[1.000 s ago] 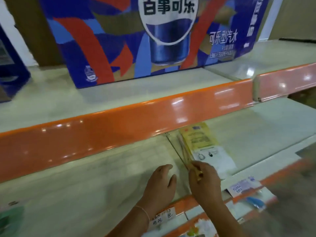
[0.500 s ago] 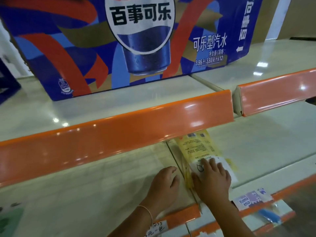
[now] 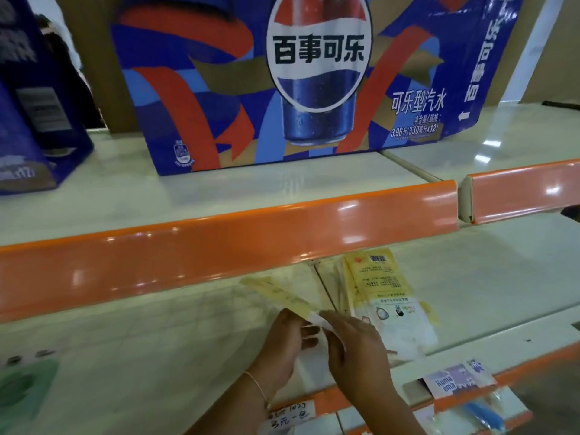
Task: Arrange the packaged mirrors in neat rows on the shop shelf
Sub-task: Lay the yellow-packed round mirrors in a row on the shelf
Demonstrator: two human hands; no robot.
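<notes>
A flat stack of packaged mirrors, yellow cards with white lower parts, lies on the lower shelf just right of the shelf seam. One more yellow packet is lifted and tilted to the left of the stack. My left hand and my right hand both hold this packet at its near white end, fingers curled on it. The stack's near left corner is hidden behind my right hand.
An orange shelf rail overhangs the back of the lower shelf. A large blue cola carton stands on the upper shelf, another blue box at far left. Price labels and a blue item sit at the front edge.
My right hand left the top of the stack and moved left. Both hands now hold one packet, lifted and angled left of the stack.
</notes>
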